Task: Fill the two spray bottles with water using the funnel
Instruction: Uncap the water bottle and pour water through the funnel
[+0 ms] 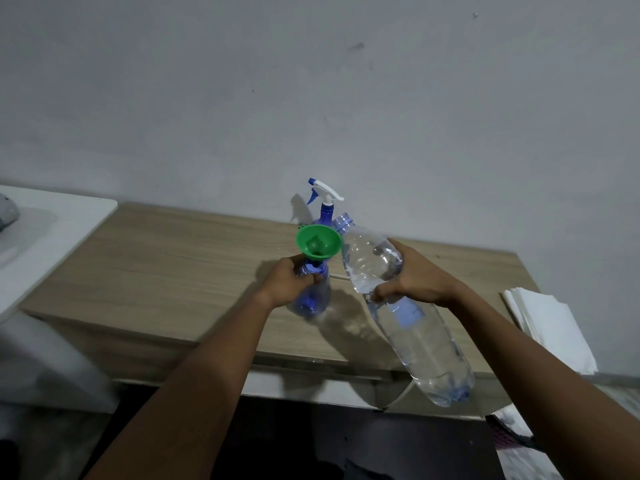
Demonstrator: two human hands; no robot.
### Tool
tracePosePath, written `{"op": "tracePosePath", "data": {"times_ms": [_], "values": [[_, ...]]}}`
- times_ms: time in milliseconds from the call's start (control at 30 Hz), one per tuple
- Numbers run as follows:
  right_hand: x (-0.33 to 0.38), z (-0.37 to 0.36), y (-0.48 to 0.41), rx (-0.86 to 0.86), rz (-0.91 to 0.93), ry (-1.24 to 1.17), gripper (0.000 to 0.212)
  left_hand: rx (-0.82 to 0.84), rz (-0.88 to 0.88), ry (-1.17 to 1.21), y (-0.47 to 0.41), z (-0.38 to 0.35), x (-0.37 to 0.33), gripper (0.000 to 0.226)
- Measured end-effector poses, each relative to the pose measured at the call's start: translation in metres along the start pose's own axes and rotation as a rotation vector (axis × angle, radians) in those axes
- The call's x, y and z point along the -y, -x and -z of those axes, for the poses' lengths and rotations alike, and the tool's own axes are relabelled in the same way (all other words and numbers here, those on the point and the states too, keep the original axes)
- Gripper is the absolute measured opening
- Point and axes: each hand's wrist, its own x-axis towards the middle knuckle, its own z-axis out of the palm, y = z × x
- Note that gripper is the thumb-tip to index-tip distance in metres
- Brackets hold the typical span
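A green funnel (318, 243) sits in the neck of a blue-tinted spray bottle (313, 299) standing on the wooden table (166, 265). My left hand (289, 280) grips that bottle's neck just under the funnel. My right hand (412, 277) holds a large clear water bottle (408, 317) tilted up to the left, its uncapped mouth beside the funnel's rim. Behind the funnel stands a second blue spray bottle (326, 211) with a white and blue trigger head on.
A stack of white paper towels (550, 330) lies at the table's right end. A white surface (45, 230) adjoins the table on the left. The wall rises directly behind the bottles. Dark floor shows below the table's front edge.
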Motion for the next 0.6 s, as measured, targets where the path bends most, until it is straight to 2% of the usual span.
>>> {"op": "tracePosePath", "data": {"times_ms": [133, 267, 467, 600], "values": [[0.009, 0.004, 0.0, 0.061, -0.029, 0.05, 0.058, 0.008, 0.012, 0.009, 0.0, -0.001, 0.0, 0.04], [0.014, 0.006, -0.002, 0.111, -0.052, 0.065, 0.064, 0.005, 0.017, 0.02, 0.0, -0.001, 0.0, 0.039], [0.022, 0.006, -0.001, 0.15, -0.061, 0.065, 0.058, 0.0, 0.039, 0.05, 0.0, -0.002, -0.001, 0.04], [0.025, 0.008, 0.0, 0.19, -0.079, 0.064, 0.067, -0.003, 0.041, 0.043, 0.001, -0.002, -0.002, 0.041]]}}
